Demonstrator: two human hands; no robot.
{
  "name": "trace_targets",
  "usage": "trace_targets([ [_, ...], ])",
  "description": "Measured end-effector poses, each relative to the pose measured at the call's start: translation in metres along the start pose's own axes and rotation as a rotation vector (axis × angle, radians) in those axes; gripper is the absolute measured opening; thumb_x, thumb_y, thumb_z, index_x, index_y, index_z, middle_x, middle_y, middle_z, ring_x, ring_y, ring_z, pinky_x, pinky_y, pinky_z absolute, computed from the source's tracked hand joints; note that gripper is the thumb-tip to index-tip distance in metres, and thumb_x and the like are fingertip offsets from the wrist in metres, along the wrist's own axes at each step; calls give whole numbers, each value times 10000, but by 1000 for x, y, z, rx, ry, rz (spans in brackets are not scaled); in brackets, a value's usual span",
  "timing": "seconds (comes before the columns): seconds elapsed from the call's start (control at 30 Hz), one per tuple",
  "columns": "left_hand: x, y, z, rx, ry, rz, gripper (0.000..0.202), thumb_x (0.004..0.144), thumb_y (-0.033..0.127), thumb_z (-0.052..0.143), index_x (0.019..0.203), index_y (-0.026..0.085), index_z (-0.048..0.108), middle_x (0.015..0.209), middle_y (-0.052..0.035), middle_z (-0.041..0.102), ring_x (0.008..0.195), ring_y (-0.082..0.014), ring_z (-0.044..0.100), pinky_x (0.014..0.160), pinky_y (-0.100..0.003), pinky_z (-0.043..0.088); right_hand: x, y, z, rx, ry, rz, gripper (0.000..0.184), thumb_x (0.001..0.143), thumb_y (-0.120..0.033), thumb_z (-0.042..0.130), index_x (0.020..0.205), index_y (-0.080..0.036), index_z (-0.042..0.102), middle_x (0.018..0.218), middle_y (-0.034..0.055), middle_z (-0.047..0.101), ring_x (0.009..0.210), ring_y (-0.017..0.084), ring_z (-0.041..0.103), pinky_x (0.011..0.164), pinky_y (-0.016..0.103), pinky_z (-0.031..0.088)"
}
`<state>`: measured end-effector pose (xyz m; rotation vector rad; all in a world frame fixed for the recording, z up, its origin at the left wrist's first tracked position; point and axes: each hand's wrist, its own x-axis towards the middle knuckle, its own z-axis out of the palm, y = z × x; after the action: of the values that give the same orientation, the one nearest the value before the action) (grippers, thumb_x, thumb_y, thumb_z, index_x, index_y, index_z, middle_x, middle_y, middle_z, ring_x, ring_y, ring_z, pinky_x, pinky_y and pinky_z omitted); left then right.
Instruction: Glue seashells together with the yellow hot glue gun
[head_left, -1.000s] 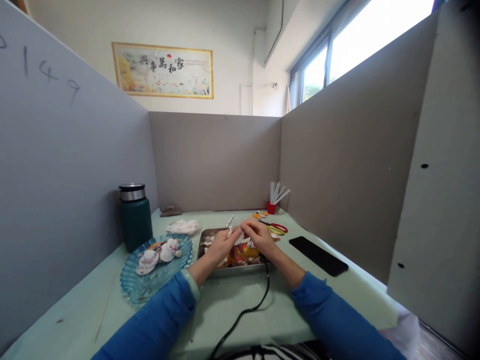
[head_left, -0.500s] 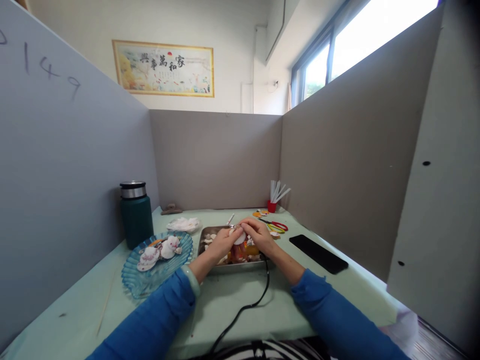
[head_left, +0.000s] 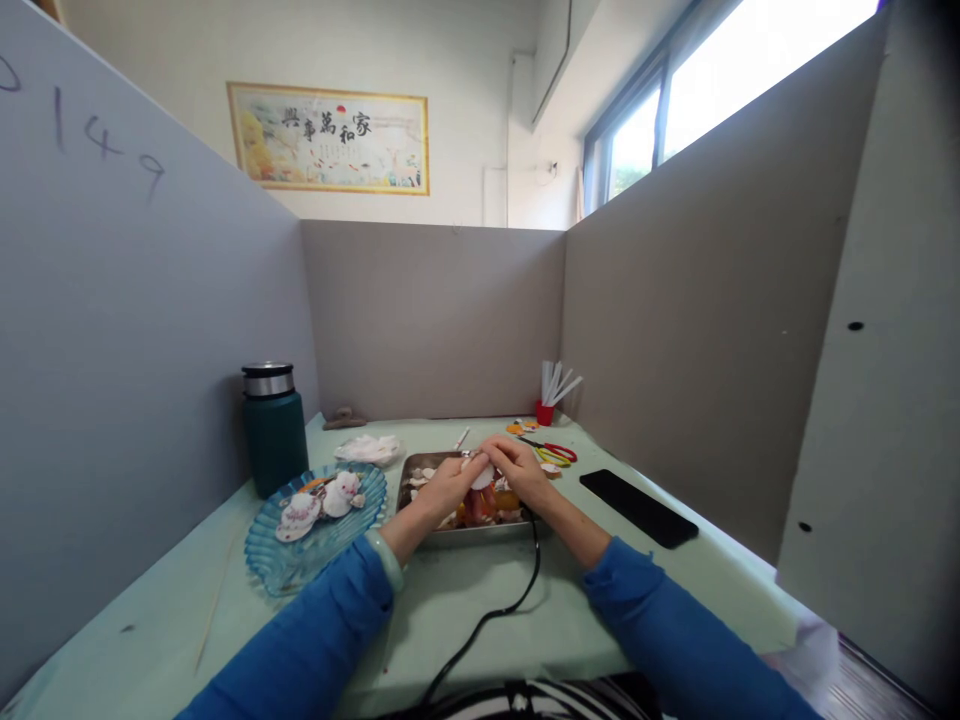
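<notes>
My left hand (head_left: 450, 484) and my right hand (head_left: 520, 470) meet above a metal tray (head_left: 480, 537). Between their closed fingers is a small round white piece (head_left: 478, 474), partly covered by the fingertips; its exact kind does not show. Inside the tray, beneath the hands, lie many small white, orange and yellow pieces (head_left: 424, 478). To the left, a blue scalloped glass plate (head_left: 274, 572) holds white figures with printed patterns (head_left: 341, 494). A black cable (head_left: 487, 612) runs from beside my right hand down to the table's near edge.
A dark green bottle (head_left: 275, 440) stands at the left partition. White material (head_left: 367, 449) lies behind the plate. On the right are scissors (head_left: 553, 453), a black phone-like slab (head_left: 637, 508) and a red cup (head_left: 544, 413) of white strips. Grey partitions enclose the table on three sides.
Both hands stay together over the tray, with only a slight shift of the fingers around the white piece. The whole view has moved very slightly.
</notes>
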<state>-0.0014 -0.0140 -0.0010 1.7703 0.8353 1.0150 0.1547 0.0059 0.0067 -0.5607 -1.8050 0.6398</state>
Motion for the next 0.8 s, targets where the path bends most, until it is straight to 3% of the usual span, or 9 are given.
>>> trace_targets([
  [0.27,1,-5,0,75,-24,29,570,837,634,493,593,147,661,486,-69,612,399,-147,541,445,-248,416,0,4,-4,84,-49,19,335,871,-484,567,839,-186,716,846,35,677,828,176,597,761,281,473],
  [0.4,2,-9,-1,186,56,62,576,848,618,476,544,152,626,437,-44,571,409,-148,533,452,-240,395,1,3,-4,109,-65,-12,321,858,-473,590,802,-187,725,881,48,692,860,185,607,825,307,465],
  [0.63,-1,-8,-1,416,117,49,618,874,631,385,544,149,589,436,-18,549,445,-140,540,469,-223,375,2,-3,-1,104,-35,-104,324,817,-454,653,645,-179,659,752,37,647,755,169,586,758,298,471],
  [0.8,-4,-2,1,489,132,43,648,896,615,319,544,147,598,449,-39,568,445,-142,547,473,-224,382,1,-3,2,55,2,-157,302,834,-419,641,643,-184,646,729,34,629,728,164,574,720,292,467],
])
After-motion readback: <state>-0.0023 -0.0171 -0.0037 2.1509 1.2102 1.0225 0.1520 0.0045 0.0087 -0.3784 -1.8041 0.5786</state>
